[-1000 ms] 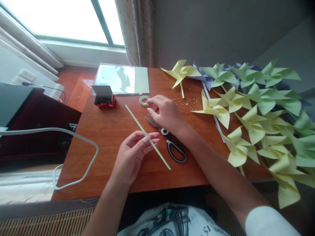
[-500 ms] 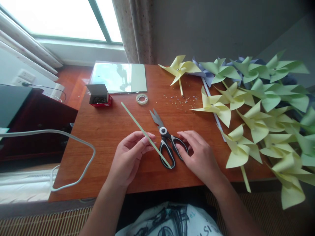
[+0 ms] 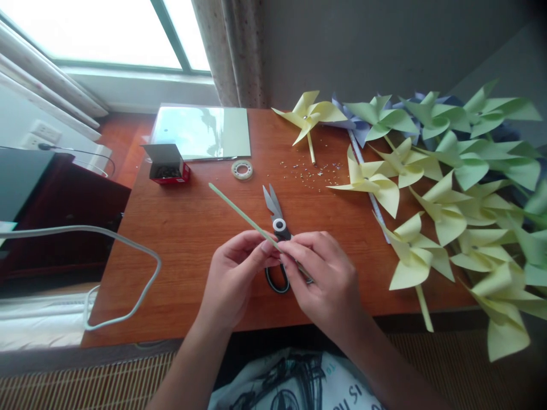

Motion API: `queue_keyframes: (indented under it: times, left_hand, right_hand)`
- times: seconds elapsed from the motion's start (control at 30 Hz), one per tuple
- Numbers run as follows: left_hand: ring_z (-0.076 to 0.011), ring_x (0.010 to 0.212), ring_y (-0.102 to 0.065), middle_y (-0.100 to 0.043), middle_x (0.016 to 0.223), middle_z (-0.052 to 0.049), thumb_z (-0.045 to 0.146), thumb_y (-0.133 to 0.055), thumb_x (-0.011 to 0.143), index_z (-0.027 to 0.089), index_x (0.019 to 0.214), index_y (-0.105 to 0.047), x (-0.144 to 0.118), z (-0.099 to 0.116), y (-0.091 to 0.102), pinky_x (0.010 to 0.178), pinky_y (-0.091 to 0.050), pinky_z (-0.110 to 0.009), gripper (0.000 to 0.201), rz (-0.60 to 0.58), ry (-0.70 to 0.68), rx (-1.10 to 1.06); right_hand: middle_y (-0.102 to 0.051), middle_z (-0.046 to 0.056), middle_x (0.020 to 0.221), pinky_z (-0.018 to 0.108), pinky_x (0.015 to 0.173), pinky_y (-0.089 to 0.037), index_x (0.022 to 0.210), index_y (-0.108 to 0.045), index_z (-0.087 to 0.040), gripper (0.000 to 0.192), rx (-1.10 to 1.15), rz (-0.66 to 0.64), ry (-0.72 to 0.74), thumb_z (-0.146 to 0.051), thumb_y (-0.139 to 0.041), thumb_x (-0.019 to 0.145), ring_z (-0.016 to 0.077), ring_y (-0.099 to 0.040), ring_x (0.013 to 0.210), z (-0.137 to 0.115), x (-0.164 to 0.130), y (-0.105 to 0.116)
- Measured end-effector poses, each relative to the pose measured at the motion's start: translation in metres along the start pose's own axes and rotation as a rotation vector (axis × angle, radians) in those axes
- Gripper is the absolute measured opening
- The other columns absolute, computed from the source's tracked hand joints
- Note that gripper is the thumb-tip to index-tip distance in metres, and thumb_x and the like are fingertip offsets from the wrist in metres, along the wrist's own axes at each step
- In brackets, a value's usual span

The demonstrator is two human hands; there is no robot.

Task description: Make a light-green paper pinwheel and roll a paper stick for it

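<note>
**Both hands pinch a thin paper stick over the scissors**

While a white cable makes a loop at the left edge of the wooden table, the smooth brown top near it is bare. Further back stand a small open cardboard box with dark small pieces inside, a glossy plastic folder with pale green paper, and a flat round roll of clear tape.

In the middle, the left hand holds the paper stick between thumb and fingertips, closed on it. This stick is pale green, thin and straight, a rolled tube. Its long axis goes diagonal: the free end points to the far left, toward the box, and the near end comes to the person. The right hand pinches the same stick just beside the left fingers, also closed on it, and covers its near end.

Under the hands lie the scissors, with grey metal blades pointing away and black handles partly hidden.

To the right, tiny shiny scraps are scattered on the wood. Then come many folded paper pinwheels, yellow, green and some violet, with sharp pointed wings. They fill the right side and hang over the table edge, so open room is only at the left and the centre.
</note>
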State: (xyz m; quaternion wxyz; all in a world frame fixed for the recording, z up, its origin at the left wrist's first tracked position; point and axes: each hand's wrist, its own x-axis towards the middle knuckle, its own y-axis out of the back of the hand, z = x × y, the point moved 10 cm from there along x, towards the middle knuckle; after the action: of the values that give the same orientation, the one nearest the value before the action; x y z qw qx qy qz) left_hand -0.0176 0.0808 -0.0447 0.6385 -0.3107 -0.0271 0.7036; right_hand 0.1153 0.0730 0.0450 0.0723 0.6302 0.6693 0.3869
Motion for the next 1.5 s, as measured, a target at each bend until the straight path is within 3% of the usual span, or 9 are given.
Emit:
queue_keyframes:
  times: [0.23,0.43,0.63,0.83,1.03,1.2,1.33,1.5]
  left_hand:
    - [-0.0125,0.074,-0.068,-0.076,0.087,-0.002,0.022,-0.080,0.083,0.021,0.091,-0.081,-0.001,0.000,-0.001,0.072,-0.057,-0.021,0.008,-0.044,-0.066,0.105]
    - [-0.0142,0.094,-0.064,-0.069,0.095,-0.003,0.016,-0.076,0.086,0.020,0.089,-0.082,0.000,0.007,-0.016,0.084,-0.052,-0.020,0.008,-0.211,-0.163,0.126]
    - [-0.0160,0.100,-0.062,-0.067,0.099,-0.004,0.017,-0.074,0.089,0.020,0.089,-0.082,-0.002,0.006,-0.025,0.089,-0.051,-0.023,0.009,-0.295,-0.121,0.081]
    - [-0.0133,0.091,-0.061,-0.066,0.100,-0.003,0.021,-0.076,0.087,0.020,0.085,-0.081,-0.003,0.006,-0.022,0.077,-0.051,-0.019,0.006,-0.255,-0.069,0.029]
    - [-0.0141,0.091,-0.061,-0.066,0.098,-0.003,0.023,-0.076,0.087,0.020,0.089,-0.081,-0.002,0.003,-0.020,0.079,-0.052,-0.020,0.006,-0.222,-0.038,-0.026]
    - [-0.0176,0.099,-0.061,-0.068,0.096,-0.006,0.022,-0.072,0.090,0.019,0.086,-0.081,-0.005,0.010,-0.024,0.086,-0.052,-0.023,0.011,-0.274,-0.119,-0.020]
    - [-0.0185,0.101,-0.064,-0.071,0.101,-0.007,0.024,-0.069,0.092,0.019,0.094,-0.081,-0.008,0.007,-0.024,0.090,-0.051,-0.023,0.013,-0.238,-0.115,0.017]
    - [-0.0144,0.088,-0.065,-0.072,0.096,-0.003,0.022,-0.074,0.089,0.021,0.090,-0.078,-0.013,0.001,-0.024,0.078,-0.053,-0.020,0.005,-0.140,-0.097,0.033]
  right_hand:
    - [-0.072,0.007,0.093,0.032,0.079,-0.055,0.100,-0.072,-0.019,0.017,0.188,-0.035,-0.152,-0.009,-0.061,0.091,0.0201,-0.068,0.086,0.014,0.002,-0.003]
    - [-0.066,0.001,0.084,0.025,0.065,-0.050,0.090,-0.071,-0.020,0.007,0.628,-0.169,-0.450,-0.014,-0.066,0.088,0.0142,-0.061,0.073,0.038,-0.006,-0.018]
    - [-0.068,0.003,0.091,0.028,0.077,-0.050,0.095,-0.075,-0.019,0.010,0.985,-0.320,-0.631,-0.020,-0.068,0.088,0.0171,-0.062,0.088,0.043,-0.017,-0.039]
    - [-0.068,0.001,0.086,0.025,0.077,-0.049,0.092,-0.078,-0.020,0.010,1.045,-0.410,-0.667,-0.025,-0.070,0.090,0.0140,-0.060,0.083,0.038,-0.021,-0.047]
    - [-0.067,-0.001,0.086,0.023,0.074,-0.048,0.100,-0.078,-0.023,0.013,1.119,-0.352,-0.648,-0.026,-0.068,0.093,0.0115,-0.059,0.078,0.034,-0.021,-0.044]
    - [-0.069,0.002,0.090,0.028,0.077,-0.049,0.091,-0.075,-0.020,0.006,0.951,-0.238,-0.622,-0.025,-0.072,0.089,0.0162,-0.063,0.085,0.041,-0.022,-0.035]
    - [-0.069,0.002,0.086,0.028,0.072,-0.049,0.091,-0.074,-0.020,0.009,0.888,-0.154,-0.646,-0.029,-0.072,0.090,0.0161,-0.062,0.080,0.047,-0.024,-0.032]
    - [-0.066,0.002,0.079,0.028,0.067,-0.048,0.084,-0.073,-0.019,0.018,0.730,-0.209,-0.558,-0.032,-0.065,0.095,0.0165,-0.061,0.075,0.039,-0.020,-0.029]
